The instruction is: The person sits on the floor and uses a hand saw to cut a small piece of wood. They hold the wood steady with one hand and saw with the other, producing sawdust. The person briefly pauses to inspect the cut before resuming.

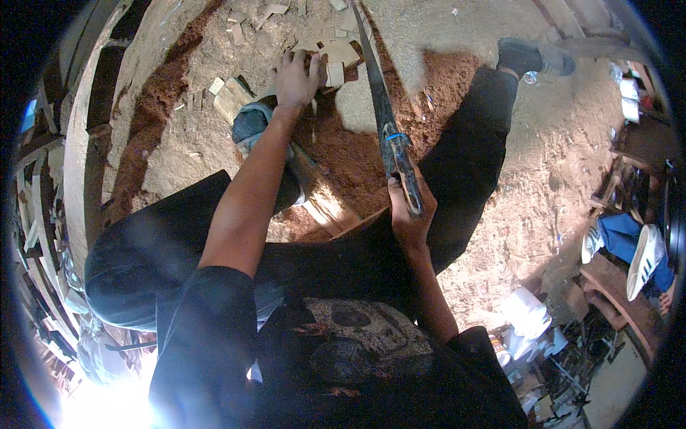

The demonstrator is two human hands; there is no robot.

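My left hand (296,82) reaches forward with spread, slightly bent fingers over small pale wood offcuts (339,51); whether the fingertips press on one is unclear. My right hand (410,207) grips the worn handle of a long handsaw (379,82), which has a blue band near the blade. The blade points away from me, right of my left hand. A wooden board (329,207) lies diagonally beneath, partly hidden by my left forearm and a shoe (250,125) beside it.
The ground (522,186) carries reddish sawdust and scattered chips. My right leg (482,136) stretches out rightward. Stacked timber (96,171) lines the left. At right are another person's white shoes (642,261), a curved wooden piece (614,300) and white containers (529,314) amid clutter.
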